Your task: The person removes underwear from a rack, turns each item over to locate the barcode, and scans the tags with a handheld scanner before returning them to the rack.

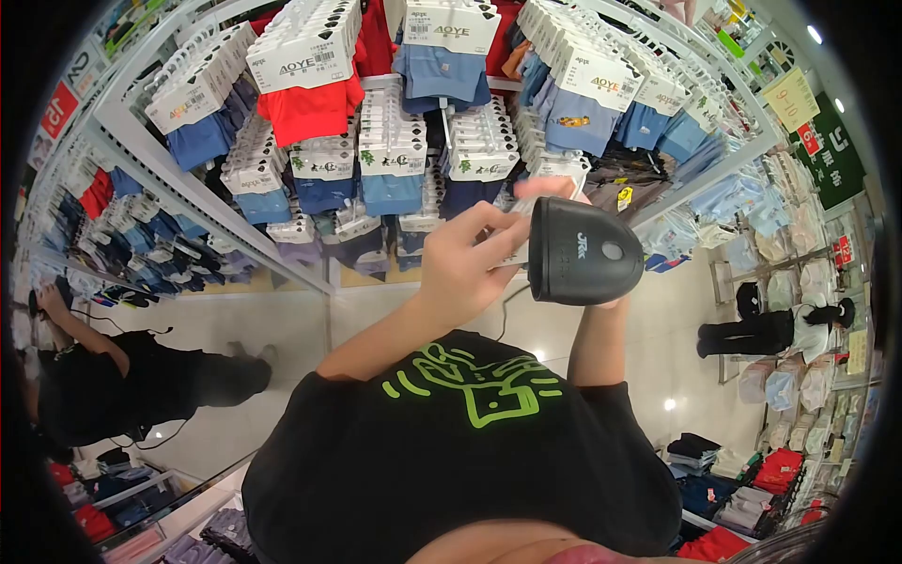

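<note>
A black barcode scanner (584, 252) with light lettering and a grey button is held up in front of my chest. My right hand (613, 303) is closed on it from below and mostly hidden behind its head. To its left, my left hand (467, 261) is closed, thumb and fingers pinching a thin, pale piece (512, 256), part of which the scanner covers; I cannot make out what it is. Just beyond both hands hang packs of underwear with white card tops (482, 158) on a display rack. A dark cable (510, 310) shows beneath the scanner.
White rack rails (211, 211) slope on the left. Red and blue packs (310, 111) hang in front. On the left a person in black (141, 376) stands close to the rack; another person (775, 331) is farther off at right. Folded clothes (742, 503) lie at lower right.
</note>
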The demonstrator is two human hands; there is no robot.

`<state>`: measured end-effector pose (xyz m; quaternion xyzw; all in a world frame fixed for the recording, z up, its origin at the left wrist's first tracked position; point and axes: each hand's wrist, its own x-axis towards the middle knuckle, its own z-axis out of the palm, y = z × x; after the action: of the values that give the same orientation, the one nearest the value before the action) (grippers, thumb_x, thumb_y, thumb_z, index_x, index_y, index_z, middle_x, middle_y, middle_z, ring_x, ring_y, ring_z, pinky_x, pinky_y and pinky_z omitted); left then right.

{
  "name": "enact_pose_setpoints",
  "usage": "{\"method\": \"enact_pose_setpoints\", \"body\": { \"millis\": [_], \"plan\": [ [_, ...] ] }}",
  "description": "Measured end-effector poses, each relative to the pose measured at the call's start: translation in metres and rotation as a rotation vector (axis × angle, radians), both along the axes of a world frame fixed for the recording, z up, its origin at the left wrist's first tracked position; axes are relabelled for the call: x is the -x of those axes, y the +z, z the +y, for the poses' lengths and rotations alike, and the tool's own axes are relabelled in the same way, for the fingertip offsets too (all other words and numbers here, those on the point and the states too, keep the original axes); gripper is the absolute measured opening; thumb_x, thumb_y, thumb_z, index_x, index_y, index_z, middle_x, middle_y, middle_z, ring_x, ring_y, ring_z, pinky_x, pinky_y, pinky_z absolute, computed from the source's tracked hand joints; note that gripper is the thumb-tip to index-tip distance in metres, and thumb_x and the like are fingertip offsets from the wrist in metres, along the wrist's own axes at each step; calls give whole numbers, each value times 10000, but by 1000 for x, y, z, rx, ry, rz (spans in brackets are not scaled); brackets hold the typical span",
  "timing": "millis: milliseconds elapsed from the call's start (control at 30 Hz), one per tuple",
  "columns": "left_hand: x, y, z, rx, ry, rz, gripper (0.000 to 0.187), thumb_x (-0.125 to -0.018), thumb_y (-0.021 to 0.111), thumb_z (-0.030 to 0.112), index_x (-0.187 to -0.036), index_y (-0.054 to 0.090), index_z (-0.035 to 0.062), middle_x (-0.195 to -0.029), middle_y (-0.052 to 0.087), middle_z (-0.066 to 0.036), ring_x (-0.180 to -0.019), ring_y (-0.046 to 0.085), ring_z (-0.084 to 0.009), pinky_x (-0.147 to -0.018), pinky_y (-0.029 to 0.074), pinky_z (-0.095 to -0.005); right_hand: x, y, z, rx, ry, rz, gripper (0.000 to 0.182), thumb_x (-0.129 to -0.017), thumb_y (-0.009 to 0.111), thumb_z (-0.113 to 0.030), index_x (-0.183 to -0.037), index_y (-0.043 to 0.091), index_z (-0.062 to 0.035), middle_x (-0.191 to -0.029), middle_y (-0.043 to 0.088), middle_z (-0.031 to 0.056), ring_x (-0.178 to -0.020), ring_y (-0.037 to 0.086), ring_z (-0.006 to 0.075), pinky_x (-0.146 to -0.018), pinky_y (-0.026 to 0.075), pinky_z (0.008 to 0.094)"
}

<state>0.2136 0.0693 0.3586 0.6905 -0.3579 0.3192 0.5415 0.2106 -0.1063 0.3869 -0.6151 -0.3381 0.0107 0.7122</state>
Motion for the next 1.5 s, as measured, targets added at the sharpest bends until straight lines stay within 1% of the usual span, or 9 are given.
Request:
{"method": "enact_pose_setpoints", "body": {
  "millis": [267,467,533,633,967,1167,1267,1367,1500],
  "plan": [
    [13,22,18,65,-524,100,589,-638,727,158,-1150,481,4,-1048,560,-139,-880,552,-277,-721,457,-347,-8,3,-20,-348,53,-16,317,-845,513,-362,-861,525,-46,-828,518,119,-723,509,225,-678,448,300],
    [1,8,-4,-35,-437,362,640,-688,681,168,-1236,385,19,-1229,381,-130,-1100,414,-226,-857,369,-357,-12,0,-9,-1157,238,262,129,-881,500,-243,-818,476,-133,-665,506,27,-640,469,118,-561,398,255],
    [7,8,-17,-92,-385,246,697,-632,739,130,-1245,410,91,-1252,352,-139,-1126,393,-273,-886,362,-371,-46,-13,-14,-1160,750,192,102,-852,544,-219,-813,484,-146,-622,495,-28,-628,473,56,-570,400,262],
    [6,3,-25,-223,-66,20,630,-631,759,182,-1190,477,114,-1253,347,-153,-1131,381,-299,-882,370,-382,-78,-37,-10,-1119,843,145,144,-872,519,-271,-792,441,-179,-700,532,33,-735,506,169,-647,418,320],
    [-22,24,-20,-171,138,-59,132,-679,687,80,-789,618,55,-828,575,-33,-856,535,-182,-767,372,-306,-81,-61,3,-1083,624,409,147,-871,490,-288,-761,487,-191,-753,542,108,-871,468,256,-747,378,366],
    [-66,34,-8,52,-612,807,108,-853,551,101,-816,576,2,-724,581,16,-705,510,-50,-634,398,-197,-75,-73,17,-1235,738,571,131,-839,556,-198,-793,445,-147,-735,481,40,-799,492,159,-674,401,268],
    [-81,33,-5,89,-786,929,138,-864,545,176,-797,587,63,-698,558,54,-661,465,-15,-582,338,-164,-58,-67,34,-1345,721,615,121,-845,546,-163,-787,444,-133,-718,463,10,-748,481,114,-631,391,218],
    [-75,40,-3,101,-767,980,174,-868,536,247,-778,586,107,-675,536,89,-603,398,10,-530,263,-160,-50,-63,37,-1299,-9,690,103,-883,467,-152,-782,457,-132,-727,450,-14,-735,450,84,-632,366,200],
    [-73,39,-7,114,-814,953,191,-885,510,247,-783,581,103,-688,555,83,-614,419,2,-532,295,-178,-60,-83,30,-1381,225,691,124,-897,426,-166,-782,464,-142,-738,441,-17,-733,439,62,-627,364,196]
  ]
}}
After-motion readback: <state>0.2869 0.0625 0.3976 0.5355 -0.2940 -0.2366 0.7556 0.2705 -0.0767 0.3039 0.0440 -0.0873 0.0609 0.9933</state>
